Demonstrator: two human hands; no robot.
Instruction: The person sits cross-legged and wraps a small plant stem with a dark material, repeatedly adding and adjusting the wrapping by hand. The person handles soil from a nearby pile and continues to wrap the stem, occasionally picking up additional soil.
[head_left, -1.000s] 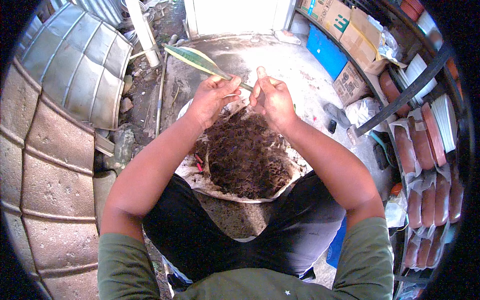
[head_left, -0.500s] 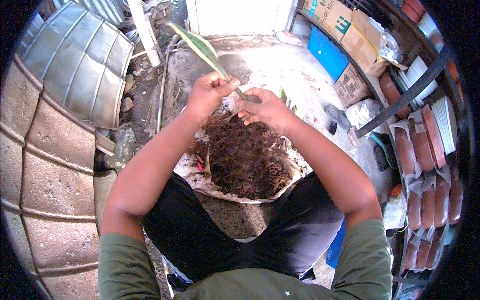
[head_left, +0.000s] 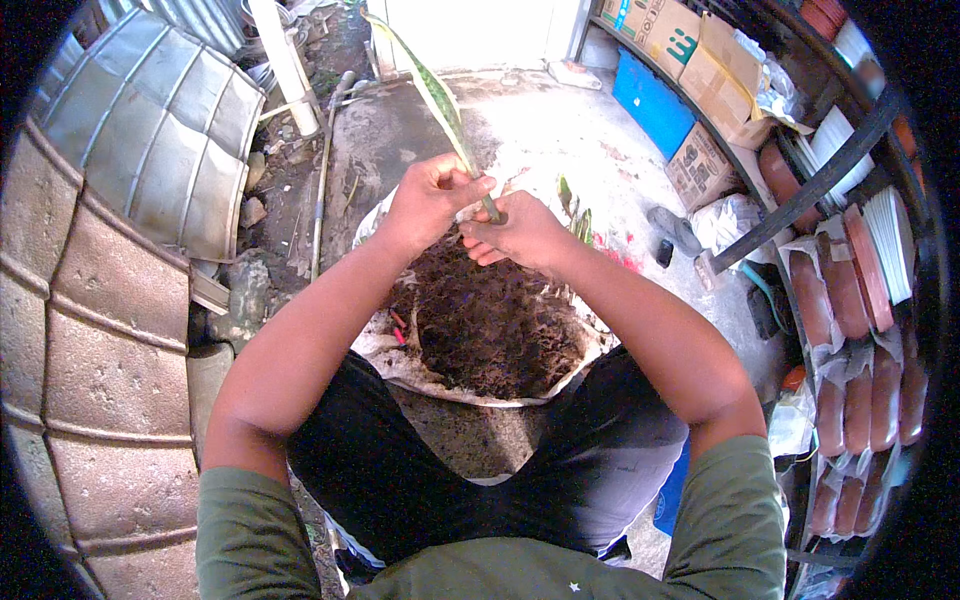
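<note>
A long green leaf with yellow edges (head_left: 438,95) stands tilted upward between my hands. My left hand (head_left: 435,195) pinches its stalk, and my right hand (head_left: 500,230) grips the lower end just below. Both hands are over a white sack (head_left: 480,395) holding dark crumbly soil (head_left: 495,330). Small red objects (head_left: 399,334) lie at the soil's left side. More green leaves (head_left: 565,200) stand behind my right hand, at the sack's back right.
A curved metal sheet (head_left: 150,130), textured roofing panels (head_left: 100,360) and a white pipe (head_left: 285,60) are on the left. A rack on the right holds cardboard boxes (head_left: 730,70), a blue bin (head_left: 650,100) and stacked brown planters (head_left: 855,390). A white door (head_left: 475,30) is ahead.
The leaf has swung from a slanting position to a more upright one. My right hand has turned inward and closed on the stalk's lower end; both hands have moved down toward the soil.
</note>
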